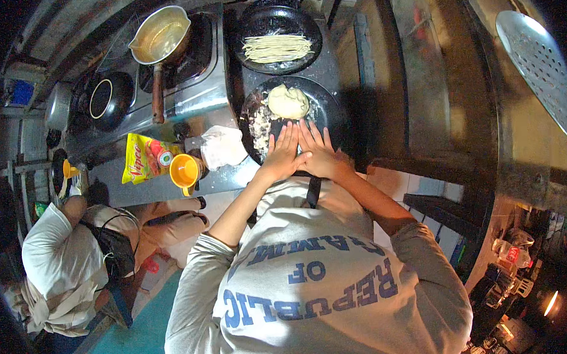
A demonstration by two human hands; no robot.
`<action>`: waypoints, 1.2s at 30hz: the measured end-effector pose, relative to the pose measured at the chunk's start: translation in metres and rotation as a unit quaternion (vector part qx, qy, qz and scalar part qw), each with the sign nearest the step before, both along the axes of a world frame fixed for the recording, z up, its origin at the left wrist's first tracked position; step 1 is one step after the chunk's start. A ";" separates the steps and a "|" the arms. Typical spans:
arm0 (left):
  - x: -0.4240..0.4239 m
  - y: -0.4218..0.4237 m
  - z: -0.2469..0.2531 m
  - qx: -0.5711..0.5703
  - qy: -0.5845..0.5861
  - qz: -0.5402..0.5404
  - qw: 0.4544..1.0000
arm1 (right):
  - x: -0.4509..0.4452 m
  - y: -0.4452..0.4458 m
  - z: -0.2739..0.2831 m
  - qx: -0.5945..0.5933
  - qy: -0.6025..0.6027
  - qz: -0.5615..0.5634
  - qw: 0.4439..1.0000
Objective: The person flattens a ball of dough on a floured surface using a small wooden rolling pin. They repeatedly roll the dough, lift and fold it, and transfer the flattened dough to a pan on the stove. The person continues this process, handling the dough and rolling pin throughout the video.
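Note:
My left hand (283, 151) and my right hand (317, 151) lie side by side, palms down and fingers stretched forward, over the near part of a dark round pan (325, 95). The thumbs overlap. Just beyond my fingertips a ball of pale dough (288, 101) rests in that pan; flour and dough crumbs (260, 127) stick to its left side. What lies under my palms is hidden. Behind this pan, a second dark round pan (280, 18) holds a bundle of thin cut dough strips (277, 48).
Left of the pans are a stove (218, 79) with a wooden-handled saucepan (160, 35), a black pan (118, 101), a yellow packet (145, 158), an orange cup (185, 170) and a white plastic bag (222, 145). A person (66, 255) sits at the far left. A perforated metal skimmer (537, 58) hangs at the right.

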State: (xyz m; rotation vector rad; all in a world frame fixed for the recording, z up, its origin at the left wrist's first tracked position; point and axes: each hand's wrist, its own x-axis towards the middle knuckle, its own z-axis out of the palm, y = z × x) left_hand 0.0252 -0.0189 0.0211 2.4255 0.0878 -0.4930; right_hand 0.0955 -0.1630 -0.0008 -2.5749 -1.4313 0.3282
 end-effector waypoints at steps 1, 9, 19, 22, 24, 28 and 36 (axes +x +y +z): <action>-0.002 0.002 0.002 0.008 0.014 -0.009 1.000 | -0.003 -0.005 0.001 -0.007 -0.005 0.005 1.000; -0.008 -0.002 -0.010 0.011 0.010 0.020 1.000 | -0.003 -0.001 0.010 -0.034 -0.033 -0.031 0.998; -0.014 0.000 0.011 0.031 0.127 -0.004 0.991 | -0.009 -0.014 0.030 -0.125 0.030 -0.028 0.991; -0.016 0.004 0.000 0.092 0.058 0.001 0.994 | 0.000 -0.008 0.024 -0.074 -0.016 -0.046 0.996; -0.006 0.004 -0.008 0.128 -0.004 0.042 0.991 | 0.012 -0.001 0.022 -0.030 -0.008 -0.062 0.998; -0.002 0.000 0.002 0.077 -0.042 0.140 0.986 | 0.006 0.002 0.035 -0.016 0.026 -0.109 0.994; 0.005 0.001 -0.001 -0.125 -0.113 0.058 0.984 | 0.007 0.015 0.010 0.072 -0.032 -0.069 0.995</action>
